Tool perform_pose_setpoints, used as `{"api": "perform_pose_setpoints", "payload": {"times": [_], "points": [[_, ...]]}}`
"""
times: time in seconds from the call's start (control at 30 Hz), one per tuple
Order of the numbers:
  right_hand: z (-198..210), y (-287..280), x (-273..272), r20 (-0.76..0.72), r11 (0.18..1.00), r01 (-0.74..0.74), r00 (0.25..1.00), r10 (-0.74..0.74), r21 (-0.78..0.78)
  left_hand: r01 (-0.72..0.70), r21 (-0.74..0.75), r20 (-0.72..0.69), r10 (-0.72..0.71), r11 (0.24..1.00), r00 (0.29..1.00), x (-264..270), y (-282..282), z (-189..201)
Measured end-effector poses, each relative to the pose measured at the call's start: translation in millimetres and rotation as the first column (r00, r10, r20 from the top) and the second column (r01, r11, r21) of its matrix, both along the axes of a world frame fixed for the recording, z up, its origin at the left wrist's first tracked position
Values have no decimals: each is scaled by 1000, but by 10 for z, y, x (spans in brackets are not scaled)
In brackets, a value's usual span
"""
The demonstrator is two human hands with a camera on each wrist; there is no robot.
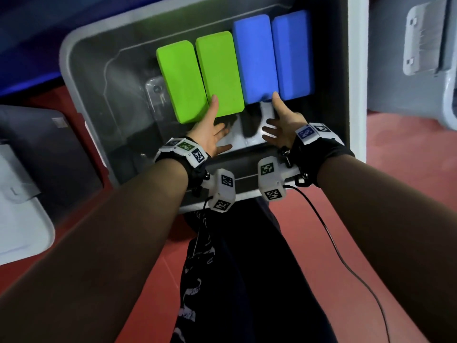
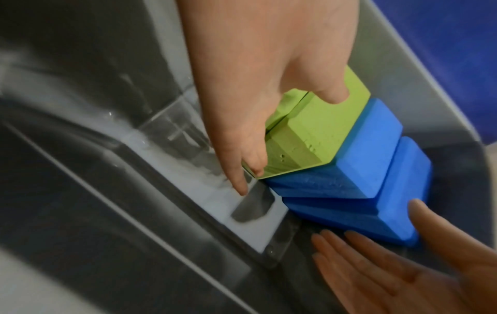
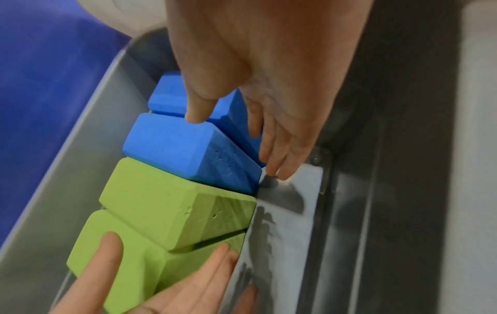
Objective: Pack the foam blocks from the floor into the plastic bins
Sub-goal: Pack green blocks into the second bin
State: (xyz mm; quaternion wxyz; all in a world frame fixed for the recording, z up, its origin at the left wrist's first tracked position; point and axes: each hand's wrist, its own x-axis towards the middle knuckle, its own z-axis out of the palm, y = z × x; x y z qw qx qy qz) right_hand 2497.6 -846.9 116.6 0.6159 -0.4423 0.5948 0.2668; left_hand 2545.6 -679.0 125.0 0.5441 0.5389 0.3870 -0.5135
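Note:
A grey plastic bin (image 1: 66,70) holds a row of foam blocks: two green blocks (image 1: 181,80) (image 1: 220,73) and two blue blocks (image 1: 256,58) (image 1: 293,53), packed side by side towards its right wall. My left hand (image 1: 212,129) is at the near ends of the green blocks (image 2: 322,131); its thumb lies on top and its straight fingers run down the end face. My right hand (image 1: 279,125) is at the near ends of the blue blocks (image 3: 172,144), thumb on top, fingers straight and pointing down to the bin floor. Neither hand is curled round a block.
The left part of the bin floor (image 1: 123,95) is bare. A dark bin (image 1: 49,157) and a pale lid (image 1: 24,219) lie to the left on the red floor (image 1: 395,194). A grey bin (image 1: 425,38) is at the upper right. A black cable (image 1: 333,243) trails from my right wrist.

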Motion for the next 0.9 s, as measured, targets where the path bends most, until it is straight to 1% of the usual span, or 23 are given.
{"api": "perform_pose_setpoints", "payload": {"times": [0.1,0.17,0.23,0.3,0.37,0.47,0.53,0.6,0.63,0.67,0.73,0.8,0.9], "points": [[258,59,-187,18,1000,21,1000,-21,-4,93,-1,-13,-93,996,996,-90,98,232],[447,99,-301,7,999,36,999,-35,-11,130,5,-31,-130,992,991,-135,160,414],[702,148,-434,8,996,93,996,-93,3,138,10,-32,-137,990,990,-184,192,679],[904,230,-525,20,987,159,987,-159,7,165,23,-2,-165,986,986,-189,184,903],[1137,281,-714,29,980,201,979,-200,-6,255,61,41,-258,965,965,-217,127,1169],[1445,311,-1058,67,962,272,960,-270,-20,412,123,78,-423,903,903,-301,-26,1511],[1645,329,-1440,93,921,390,917,-388,-1,519,129,110,-533,845,839,-457,-167,1715],[1740,392,-1766,85,892,452,889,-450,-2,604,140,125,-619,785,775,-575,-244,1829],[1792,402,-1949,81,872,489,869,-487,0,650,154,133,-668,744,732,-670,-279,1867],[1831,385,-2183,80,846,533,843,-531,0,703,173,145,-724,690,675,-826,-349,1910],[1870,346,-2724,88,787,617,784,-614,-11,795,203,159,-820,572,549,-1227,-542,1991],[1887,317,-3166,92,768,639,768,-634,-42,847,194,166,-868,495,469,-1603,-708,2011],[1930,259,-4010,114,684,725,688,-716,-76,925,158,181,-931,345,316,-2415,-1006,2025]]}}
